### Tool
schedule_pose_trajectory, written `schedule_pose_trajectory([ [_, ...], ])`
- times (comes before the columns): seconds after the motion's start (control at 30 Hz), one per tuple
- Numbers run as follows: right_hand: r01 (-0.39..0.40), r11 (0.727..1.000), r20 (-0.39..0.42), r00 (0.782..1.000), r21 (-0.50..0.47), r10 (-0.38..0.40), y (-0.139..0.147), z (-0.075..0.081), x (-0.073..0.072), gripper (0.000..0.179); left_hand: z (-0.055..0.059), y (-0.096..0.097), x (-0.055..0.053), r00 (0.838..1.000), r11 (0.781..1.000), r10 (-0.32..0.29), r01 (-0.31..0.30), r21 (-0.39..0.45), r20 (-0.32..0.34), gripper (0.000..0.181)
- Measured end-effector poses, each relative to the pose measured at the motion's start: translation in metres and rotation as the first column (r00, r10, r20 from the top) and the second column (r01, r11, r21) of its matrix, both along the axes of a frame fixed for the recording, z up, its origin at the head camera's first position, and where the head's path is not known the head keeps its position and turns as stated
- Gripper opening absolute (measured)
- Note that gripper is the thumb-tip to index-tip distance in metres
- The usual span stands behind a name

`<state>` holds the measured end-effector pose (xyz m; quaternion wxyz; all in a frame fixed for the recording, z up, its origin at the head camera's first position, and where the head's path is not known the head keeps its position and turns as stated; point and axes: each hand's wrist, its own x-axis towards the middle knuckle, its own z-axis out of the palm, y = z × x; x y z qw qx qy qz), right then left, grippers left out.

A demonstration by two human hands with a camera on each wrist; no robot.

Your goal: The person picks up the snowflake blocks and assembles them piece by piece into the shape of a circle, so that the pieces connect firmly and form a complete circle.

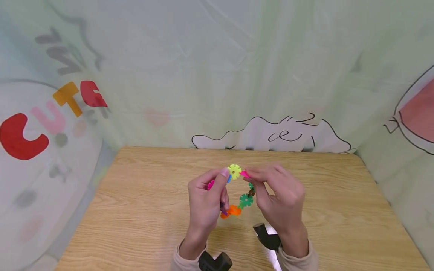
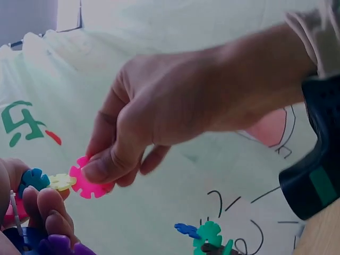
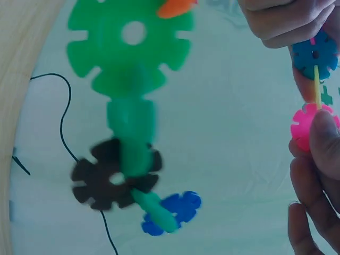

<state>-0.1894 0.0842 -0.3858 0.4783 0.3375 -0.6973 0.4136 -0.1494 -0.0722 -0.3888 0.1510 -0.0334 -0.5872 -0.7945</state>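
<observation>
A chain of notched plastic snowflake discs hangs in a loose curve between both hands, over the table. My left hand (image 1: 207,195) grips its left part, around a blue disc (image 2: 35,180) and purple discs (image 2: 61,245), partly hidden by the fingers. Out from the blue one sticks a yellow disc (image 1: 234,171), joined edge to edge with a pink disc (image 2: 87,179). Thumb and finger of my right hand (image 1: 283,195) pinch that pink disc. Lower in the chain are orange discs (image 1: 234,210), a green disc (image 1: 246,200), a dark brown disc (image 3: 109,178) and a blue end disc (image 3: 183,208).
Beneath the hands lies a wood-grain table (image 1: 142,210). A pale printed curtain (image 1: 169,75) surrounds its back and sides. Black wrist mounts (image 1: 215,261) sit on both wrists, near the beige sleeves (image 1: 300,261).
</observation>
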Motion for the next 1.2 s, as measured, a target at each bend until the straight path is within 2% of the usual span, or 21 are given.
schedule_pose_trajectory([
  [0.17, 0.047, 0.999, -0.086, 0.995, -0.019, -0.048, -0.005, 0.003, 0.004, 0.008, 0.000, -0.001, 0.003, 0.997, 0.993, 0.054, -0.058, -0.103, -0.048, 0.018],
  [0.37, 0.053, 0.999, -0.070, 0.996, 0.007, -0.052, -0.008, 0.005, 0.005, 0.018, -0.002, -0.006, 0.001, 0.996, 0.989, 0.037, -0.048, -0.143, -0.079, 0.019],
  [0.73, 0.047, 0.996, 0.023, 0.999, 0.074, -0.048, -0.011, -0.003, 0.004, 0.021, -0.013, -0.015, -0.011, 0.997, 0.994, -0.066, 0.069, -0.083, 0.042, 0.025],
  [0.9, 0.029, 0.998, 0.051, 0.998, 0.060, -0.033, -0.009, -0.007, 0.002, 0.017, -0.016, -0.015, -0.012, 0.997, 0.996, -0.072, 0.074, -0.054, 0.042, 0.026],
  [0.97, -0.025, 0.999, 0.096, 0.995, 0.040, 0.021, -0.005, -0.009, -0.002, 0.016, -0.018, -0.013, -0.014, 0.997, 0.997, -0.071, 0.072, -0.027, 0.039, 0.027],
  [1.03, -0.064, 0.998, 0.195, 0.979, 0.024, 0.058, 0.003, -0.011, -0.007, 0.023, -0.019, -0.011, -0.017, 0.996, 0.997, -0.080, 0.079, 0.021, 0.051, 0.030],
  [1.1, -0.080, 0.997, 0.332, 0.940, -0.021, 0.083, 0.013, -0.014, -0.013, 0.032, -0.022, -0.009, -0.020, 0.994, 0.994, -0.084, 0.077, 0.083, 0.075, 0.031],
  [1.13, -0.080, 0.995, 0.415, 0.905, -0.055, 0.095, 0.018, -0.015, -0.016, 0.035, -0.023, -0.009, -0.021, 0.993, 0.991, -0.081, 0.072, 0.111, 0.088, 0.032],
  [1.2, -0.054, 0.994, 0.588, 0.802, -0.096, 0.100, 0.029, -0.019, -0.022, 0.034, -0.025, -0.009, -0.024, 0.992, 0.985, -0.069, 0.052, 0.163, 0.103, 0.035],
])
